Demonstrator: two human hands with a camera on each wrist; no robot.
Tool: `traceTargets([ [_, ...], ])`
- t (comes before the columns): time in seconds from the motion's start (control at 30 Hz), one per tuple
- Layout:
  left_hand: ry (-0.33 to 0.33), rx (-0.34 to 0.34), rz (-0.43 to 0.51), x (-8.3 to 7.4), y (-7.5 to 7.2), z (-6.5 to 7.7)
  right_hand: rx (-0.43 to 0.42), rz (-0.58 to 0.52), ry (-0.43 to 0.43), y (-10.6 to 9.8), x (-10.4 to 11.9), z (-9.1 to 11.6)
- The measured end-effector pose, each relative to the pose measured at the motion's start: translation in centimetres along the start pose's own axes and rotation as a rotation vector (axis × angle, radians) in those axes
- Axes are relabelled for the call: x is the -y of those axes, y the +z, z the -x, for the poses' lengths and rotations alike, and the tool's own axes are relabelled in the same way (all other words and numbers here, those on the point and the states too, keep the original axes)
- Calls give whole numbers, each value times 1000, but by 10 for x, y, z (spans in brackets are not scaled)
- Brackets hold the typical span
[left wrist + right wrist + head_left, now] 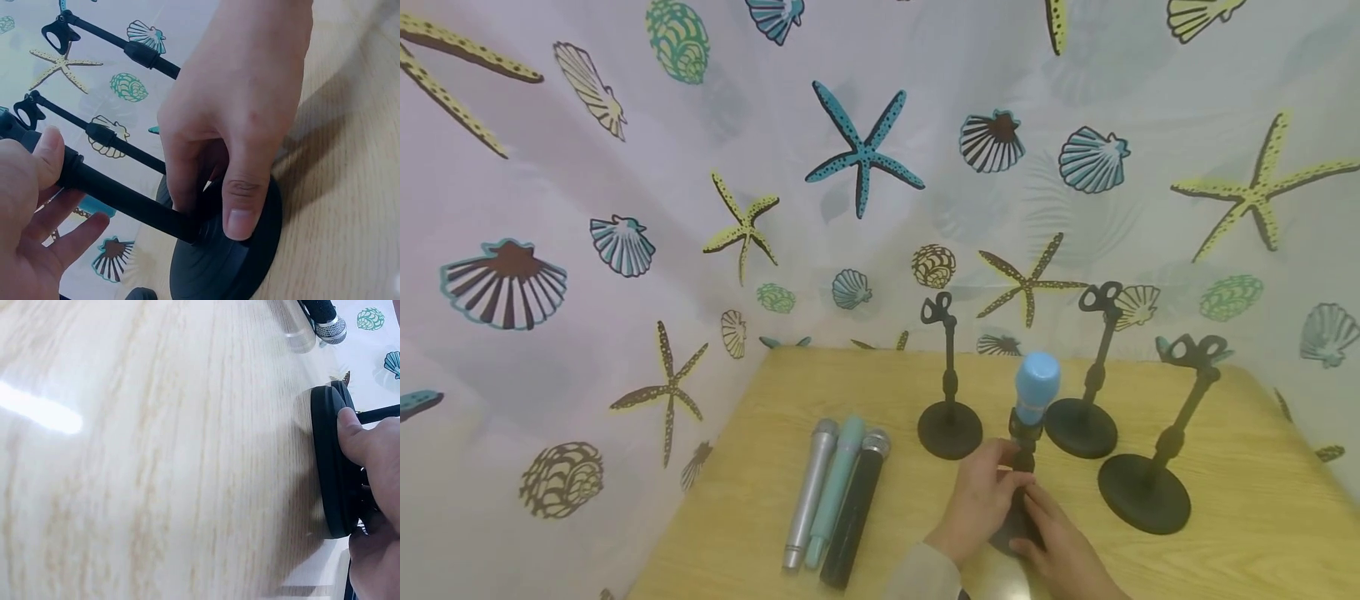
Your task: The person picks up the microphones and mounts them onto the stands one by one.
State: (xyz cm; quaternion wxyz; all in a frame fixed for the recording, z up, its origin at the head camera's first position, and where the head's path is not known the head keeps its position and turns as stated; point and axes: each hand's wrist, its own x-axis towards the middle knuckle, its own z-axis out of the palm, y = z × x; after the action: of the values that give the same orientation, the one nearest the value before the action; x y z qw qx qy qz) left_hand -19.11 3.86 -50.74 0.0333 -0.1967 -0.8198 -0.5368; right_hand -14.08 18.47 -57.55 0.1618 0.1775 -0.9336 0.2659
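A light-blue-headed microphone [1037,379] sits head up in the clip of a black desktop microphone stand [1013,533]. Around the upper part of the stand's pole, my left hand [976,502] curls thumb and fingers; in the left wrist view that hand [28,206] has its thumb on the collar and its lower fingers loose. Lower down, my right hand [1063,546] grips the stand by its round base and pole foot. The right wrist view has the right thumb on the base [328,462]; other fingers are partly hidden.
Left of the hands lie a silver microphone [811,492], a mint-green microphone [837,492] and a black microphone [855,517], side by side. Three more stands carry bare clips: one behind [950,429], one at back right [1081,427], one at right [1145,493]. A patterned curtain [865,275] borders the table.
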Motion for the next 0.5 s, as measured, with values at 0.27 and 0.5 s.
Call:
traceTargets([
  [0.27,221,9,-293,3,-5,-3,3,-11,-21,1,-3,0],
  [0.5,227,72,-377,0,-7,-5,-62,48,-80,6,-5,0],
])
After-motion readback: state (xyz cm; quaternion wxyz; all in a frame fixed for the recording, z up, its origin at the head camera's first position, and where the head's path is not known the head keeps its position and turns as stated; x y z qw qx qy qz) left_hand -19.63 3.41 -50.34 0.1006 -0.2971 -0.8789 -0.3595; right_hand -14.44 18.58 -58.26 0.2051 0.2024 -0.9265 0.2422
